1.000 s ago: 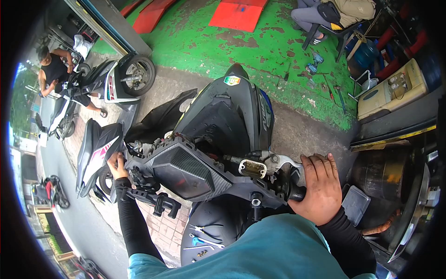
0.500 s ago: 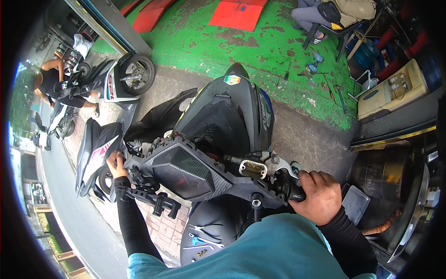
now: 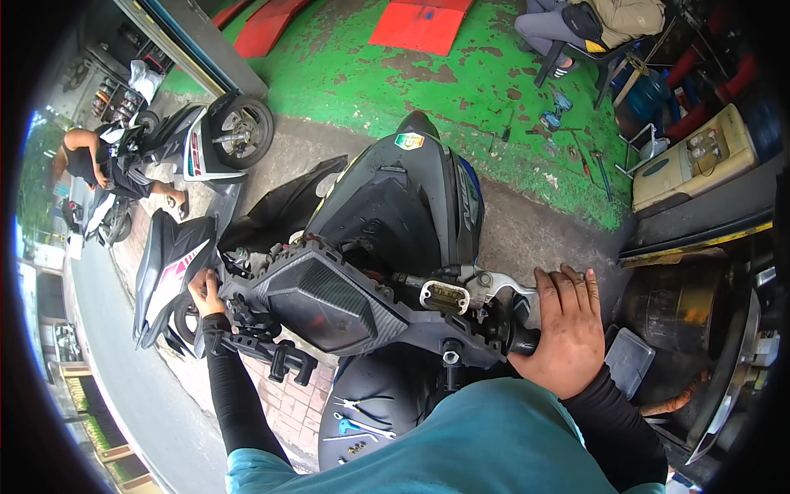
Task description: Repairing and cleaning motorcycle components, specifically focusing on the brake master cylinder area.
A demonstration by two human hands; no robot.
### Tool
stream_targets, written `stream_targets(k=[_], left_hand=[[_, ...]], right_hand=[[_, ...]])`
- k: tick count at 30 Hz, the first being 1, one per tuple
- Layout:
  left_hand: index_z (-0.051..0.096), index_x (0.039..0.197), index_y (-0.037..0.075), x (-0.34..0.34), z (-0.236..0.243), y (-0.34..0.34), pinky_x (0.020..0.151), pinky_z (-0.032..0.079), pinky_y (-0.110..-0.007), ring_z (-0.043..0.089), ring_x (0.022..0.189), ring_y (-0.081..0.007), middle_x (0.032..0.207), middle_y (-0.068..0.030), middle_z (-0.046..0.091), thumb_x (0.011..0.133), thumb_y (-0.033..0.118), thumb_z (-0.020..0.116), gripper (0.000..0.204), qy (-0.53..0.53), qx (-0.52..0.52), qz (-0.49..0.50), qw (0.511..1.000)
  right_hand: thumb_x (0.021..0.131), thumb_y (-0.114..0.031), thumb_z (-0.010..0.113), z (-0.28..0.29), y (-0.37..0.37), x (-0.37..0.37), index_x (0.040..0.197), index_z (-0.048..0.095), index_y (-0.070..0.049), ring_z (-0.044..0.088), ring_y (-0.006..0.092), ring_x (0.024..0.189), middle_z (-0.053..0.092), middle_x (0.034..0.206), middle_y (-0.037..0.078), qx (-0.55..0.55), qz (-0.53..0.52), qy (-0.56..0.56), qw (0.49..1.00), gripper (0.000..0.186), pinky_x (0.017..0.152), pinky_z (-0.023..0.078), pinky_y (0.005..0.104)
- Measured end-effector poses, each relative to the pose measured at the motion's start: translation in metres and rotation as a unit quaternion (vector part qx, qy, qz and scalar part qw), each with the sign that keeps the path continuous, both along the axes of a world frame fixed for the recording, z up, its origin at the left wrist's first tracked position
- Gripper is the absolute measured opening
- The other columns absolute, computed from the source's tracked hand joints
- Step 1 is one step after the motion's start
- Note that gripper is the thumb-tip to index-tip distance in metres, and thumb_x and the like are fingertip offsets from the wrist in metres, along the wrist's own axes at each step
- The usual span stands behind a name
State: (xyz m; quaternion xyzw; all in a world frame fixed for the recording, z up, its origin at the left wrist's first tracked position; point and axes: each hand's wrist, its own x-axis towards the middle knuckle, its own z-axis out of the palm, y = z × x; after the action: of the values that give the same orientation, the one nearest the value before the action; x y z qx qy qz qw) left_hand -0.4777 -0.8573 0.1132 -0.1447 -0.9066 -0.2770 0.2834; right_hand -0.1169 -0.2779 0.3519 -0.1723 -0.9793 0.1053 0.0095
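I straddle a scooter whose dash cover (image 3: pixel 329 305) sits between my arms. My right hand (image 3: pixel 568 333) is open, its fingers stretched forward past the silver brake lever (image 3: pixel 512 286), its palm against the black right handlebar grip (image 3: pixel 524 337). Beside the lever, the brake fluid reservoir (image 3: pixel 445 297) has no lid on and its inside shows. My left hand (image 3: pixel 206 288) is closed at the far left end of the handlebar, fingers curled round the grip, which is mostly hidden. A phone holder (image 3: pixel 290 362) hangs near my left forearm.
Pliers (image 3: pixel 362 403), a blue-handled tool (image 3: pixel 362 426) and small brass-coloured bolts (image 3: pixel 357 448) lie on the black seat (image 3: pixel 337 412). Parked scooters (image 3: pixel 234 136) stand at left. A cordless drill (image 3: pixel 556 111) lies on the green floor, near a seated person (image 3: pixel 559 33).
My right fingers have let go of the brake lever and straightened, and the lever has swung outward. My left hand stays put. The person at far left has straightened up.
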Motion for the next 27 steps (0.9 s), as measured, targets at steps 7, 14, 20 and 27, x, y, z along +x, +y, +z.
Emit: stream_targets(k=[7,14,20,27], left_hand=[[0.064,0.103,-0.002,-0.002,0.0,0.005,0.094,0.044,-0.035,0.059,0.1,-0.0215,0.109,-0.0125,0.062,0.096,0.02,0.067,0.024,-0.01,0.033,-0.027,0.999],[0.063,0.104,-0.002,-0.007,-0.003,-0.002,0.094,0.044,-0.035,0.059,0.1,-0.0212,0.109,-0.0124,0.062,0.096,0.024,0.068,0.028,0.004,-0.01,-0.016,1.0],[0.061,0.106,-0.002,0.0,-0.006,-0.004,0.094,0.045,-0.036,0.061,0.098,-0.0217,0.107,-0.0124,0.064,0.096,0.026,0.068,0.031,-0.02,0.065,-0.003,0.998],[0.065,0.105,-0.001,0.001,0.004,0.011,0.093,0.044,-0.036,0.061,0.097,-0.0211,0.104,-0.0118,0.065,0.096,0.029,0.067,0.031,-0.022,0.076,0.044,0.996]], right_hand=[[0.059,-0.033,0.083,-0.005,0.003,0.002,0.096,0.062,-0.005,0.062,0.0326,0.087,0.062,0.086,0.014,-0.016,0.011,0.013,1.0,0.051,0.089,0.049,0.045],[0.059,-0.029,0.082,-0.016,0.008,0.014,0.092,0.063,-0.007,0.063,0.0279,0.069,0.06,0.074,0.01,-0.023,0.048,0.043,0.998,0.044,0.07,0.05,0.041],[0.06,-0.03,0.082,-0.012,0.011,0.01,0.102,0.064,-0.004,0.064,0.0272,0.082,0.062,0.083,0.01,-0.028,0.042,0.04,0.998,0.052,0.085,0.05,0.0414],[0.061,-0.037,0.084,-0.005,0.008,0.009,0.129,0.053,0.003,0.045,0.0364,0.128,0.054,0.125,0.02,0.002,-0.004,0.033,0.999,0.084,0.117,0.023,0.0584]])
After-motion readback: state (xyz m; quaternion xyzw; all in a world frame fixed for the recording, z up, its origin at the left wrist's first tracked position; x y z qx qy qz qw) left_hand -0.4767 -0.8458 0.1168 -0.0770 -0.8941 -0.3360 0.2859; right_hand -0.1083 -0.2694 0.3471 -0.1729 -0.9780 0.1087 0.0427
